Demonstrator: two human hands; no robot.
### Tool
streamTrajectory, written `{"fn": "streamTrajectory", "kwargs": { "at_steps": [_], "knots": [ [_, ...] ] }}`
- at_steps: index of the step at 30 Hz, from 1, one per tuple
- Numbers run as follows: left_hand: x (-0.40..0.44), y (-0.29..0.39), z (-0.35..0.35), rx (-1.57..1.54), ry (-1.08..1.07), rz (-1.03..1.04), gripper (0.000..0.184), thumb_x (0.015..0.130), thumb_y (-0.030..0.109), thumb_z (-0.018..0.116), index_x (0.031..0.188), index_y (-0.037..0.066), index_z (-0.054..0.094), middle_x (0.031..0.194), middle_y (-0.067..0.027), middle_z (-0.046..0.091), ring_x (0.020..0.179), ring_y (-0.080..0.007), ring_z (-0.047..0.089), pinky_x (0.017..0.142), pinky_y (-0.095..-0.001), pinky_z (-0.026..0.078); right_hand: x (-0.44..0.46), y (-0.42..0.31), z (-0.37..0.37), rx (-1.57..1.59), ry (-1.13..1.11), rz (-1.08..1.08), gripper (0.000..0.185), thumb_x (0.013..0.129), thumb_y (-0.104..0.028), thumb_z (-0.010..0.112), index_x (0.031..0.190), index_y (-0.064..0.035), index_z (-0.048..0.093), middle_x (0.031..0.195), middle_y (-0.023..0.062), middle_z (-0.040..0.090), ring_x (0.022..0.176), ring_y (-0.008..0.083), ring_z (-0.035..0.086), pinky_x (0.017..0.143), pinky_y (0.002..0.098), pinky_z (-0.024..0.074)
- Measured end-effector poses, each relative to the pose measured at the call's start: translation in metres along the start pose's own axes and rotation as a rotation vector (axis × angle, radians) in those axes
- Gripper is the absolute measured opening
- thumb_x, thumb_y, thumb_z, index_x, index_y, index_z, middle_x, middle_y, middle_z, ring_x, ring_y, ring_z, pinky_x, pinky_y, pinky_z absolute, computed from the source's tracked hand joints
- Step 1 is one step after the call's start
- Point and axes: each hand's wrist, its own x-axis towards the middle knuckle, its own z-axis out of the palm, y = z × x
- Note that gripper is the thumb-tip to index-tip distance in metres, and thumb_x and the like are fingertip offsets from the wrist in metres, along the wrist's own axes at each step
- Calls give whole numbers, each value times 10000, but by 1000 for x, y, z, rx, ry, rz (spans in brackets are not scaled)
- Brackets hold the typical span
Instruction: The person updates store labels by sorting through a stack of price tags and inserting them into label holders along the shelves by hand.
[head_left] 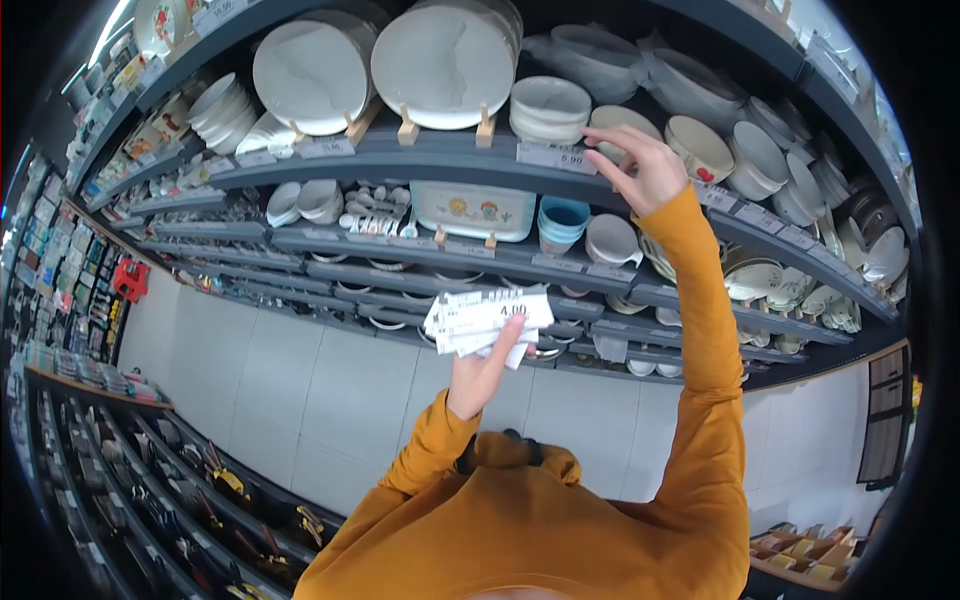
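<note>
My left hand is closed around a fanned bunch of white price labels, the top one printed 4.00, with the thumb pressed on it. Higher up, my right hand is raised at the edge of a grey shelf. Its thumb and forefinger are apart and nothing shows between them. Just left of the fingertips, a price label reading 5.90 sits in the shelf's edge strip; whether the fingers touch it I cannot tell. A stack of white bowls stands above that label, and a bowl with a red motif is right of the hand.
Large white plates stand upright on wooden holders on the upper shelf. Below are a decorated tray, blue cups and a white mug. A red object hangs far left. Racks of goods stand behind me, across the tiled floor.
</note>
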Motion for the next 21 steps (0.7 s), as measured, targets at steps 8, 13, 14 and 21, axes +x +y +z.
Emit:
{"fn": "streamTrajectory", "kwargs": {
  "at_steps": [8, 13, 14, 21],
  "knots": [
    [4, 17, 13, -22, -67, 69, 213, 942, 112, 588, 1104, -25, 611, 924, -58, 663, 729, -103, 630, 606, -219, 492, -85, -64, 13, 650, -375, 205, 267, 818, -201, 730, 1046, -70, 683, 817, 29, 653, 587, 56, 524, 529, 207, 416],
    [1, 15, 17, -13, -109, 82, 228, 945, 112, 583, 1125, -27, 600, 943, -60, 660, 750, -105, 630, 611, -217, 498, -89, -61, 15, 788, -308, 288, 193, 815, -141, 736, 944, -15, 668, 774, 28, 648, 607, 39, 563, 531, 179, 412],
    [0, 14, 18, 1, -114, 79, 232, 946, 112, 581, 1130, -27, 597, 944, -61, 660, 752, -106, 630, 612, -217, 499, -89, -60, 15, 805, -303, 291, 178, 817, -130, 734, 924, -6, 664, 763, 26, 647, 609, 37, 568, 529, 175, 410],
    [-7, 10, 23, 21, -129, 61, 239, 950, 110, 573, 1144, -29, 587, 947, -68, 655, 758, -114, 631, 630, -228, 504, -93, -53, 7, 812, -350, 361, 147, 834, -147, 721, 877, -13, 678, 686, 0, 640, 578, 12, 542, 507, 164, 388]
  ]
}}
